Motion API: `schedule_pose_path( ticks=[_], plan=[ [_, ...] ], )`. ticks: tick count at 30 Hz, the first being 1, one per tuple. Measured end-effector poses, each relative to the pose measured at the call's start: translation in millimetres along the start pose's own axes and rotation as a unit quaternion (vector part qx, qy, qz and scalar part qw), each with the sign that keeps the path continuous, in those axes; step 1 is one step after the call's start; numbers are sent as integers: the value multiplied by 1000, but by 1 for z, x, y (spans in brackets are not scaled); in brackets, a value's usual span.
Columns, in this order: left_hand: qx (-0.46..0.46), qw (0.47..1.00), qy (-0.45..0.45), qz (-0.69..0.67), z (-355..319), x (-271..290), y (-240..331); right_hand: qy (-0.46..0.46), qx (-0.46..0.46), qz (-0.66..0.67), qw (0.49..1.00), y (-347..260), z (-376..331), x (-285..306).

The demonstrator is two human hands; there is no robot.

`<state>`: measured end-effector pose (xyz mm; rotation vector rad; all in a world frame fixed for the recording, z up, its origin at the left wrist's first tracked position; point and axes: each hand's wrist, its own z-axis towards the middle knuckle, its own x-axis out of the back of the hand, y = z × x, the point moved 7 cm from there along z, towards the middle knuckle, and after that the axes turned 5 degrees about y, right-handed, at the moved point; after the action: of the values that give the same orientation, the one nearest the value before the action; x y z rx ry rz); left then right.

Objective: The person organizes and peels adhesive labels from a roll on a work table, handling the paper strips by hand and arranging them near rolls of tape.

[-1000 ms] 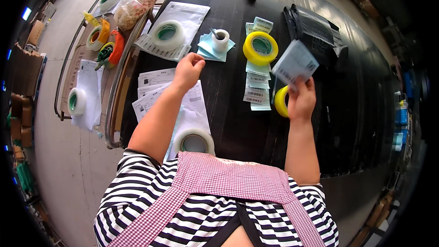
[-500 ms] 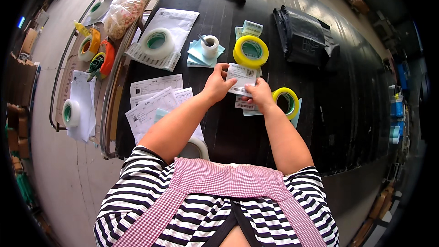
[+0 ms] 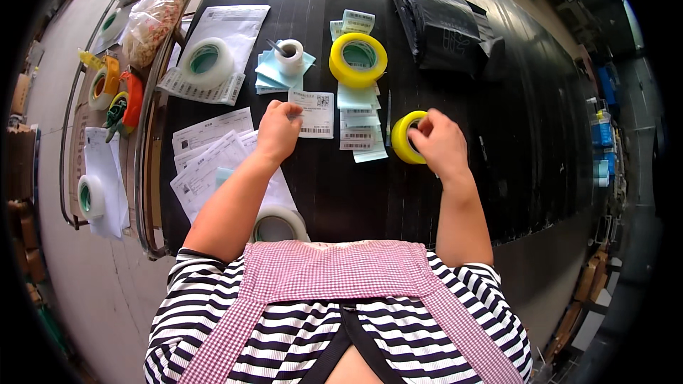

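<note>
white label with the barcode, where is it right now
In the head view the white label lies flat on the black table, centre-left, under the left hand fingertips, just left of the label stack.

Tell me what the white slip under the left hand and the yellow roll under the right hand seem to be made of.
White rectangular printed slip: thin matte paper, probably; it lies flat. Yellow tape roll: likely glossy plastic film, wound in a ring.
</note>
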<state>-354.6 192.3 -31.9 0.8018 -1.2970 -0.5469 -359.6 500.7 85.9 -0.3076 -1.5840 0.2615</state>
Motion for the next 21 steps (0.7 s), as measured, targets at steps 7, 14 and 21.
schedule_pose_path(
  ticks=[7,14,21],
  plan=[
    [-17,998,-18,61,-2,-5,9,40,130,-114,984,28,-45,-48],
    [-9,999,-13,37,-6,1,10,262,176,-41,948,-26,-36,16],
    [10,993,32,110,5,27,6,144,385,43,910,-139,-31,-68]
  ],
)
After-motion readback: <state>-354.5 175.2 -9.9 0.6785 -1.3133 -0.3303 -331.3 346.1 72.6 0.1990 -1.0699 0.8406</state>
